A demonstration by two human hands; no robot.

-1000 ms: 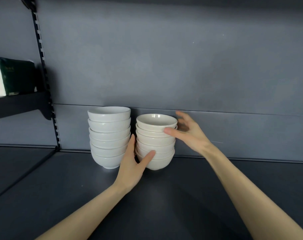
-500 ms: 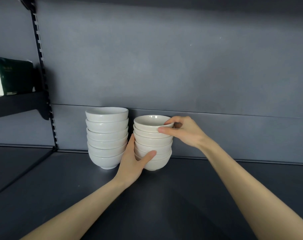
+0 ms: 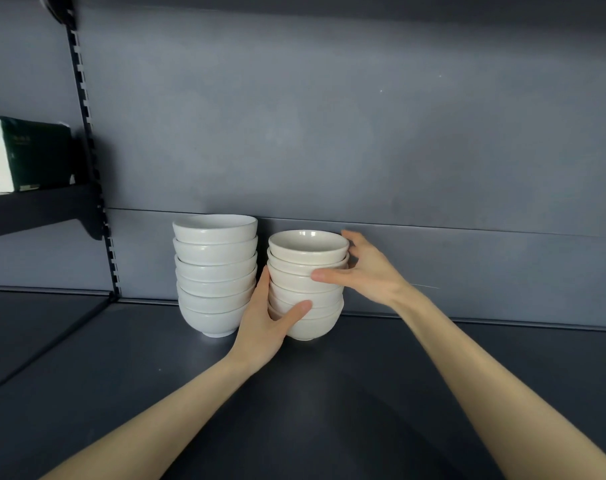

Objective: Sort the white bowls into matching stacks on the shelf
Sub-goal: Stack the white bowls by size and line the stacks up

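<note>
Two stacks of bowls stand side by side at the back of the dark shelf (image 3: 329, 393). The left stack (image 3: 215, 275) holds several cool-white bowls and is a little taller. The right stack (image 3: 306, 285) holds several cream-white bowls. My left hand (image 3: 266, 320) wraps the lower left side of the cream stack, thumb across its front near the bottom bowl. My right hand (image 3: 363, 271) cups the stack's upper right side, thumb lying across the front of the middle bowls, fingers behind the top bowls.
A grey back panel (image 3: 329, 133) rises right behind the stacks. A slotted upright rail (image 3: 86, 133) stands at the left, and beside it a higher shelf (image 3: 27, 209) carries a dark green and white box (image 3: 20, 154). Bare shelf surface stretches right of the cream stack.
My right hand slid down from the top bowl's rim and now spreads around the upper side of the cream stack. My left hand kept its hold low on the stack.
</note>
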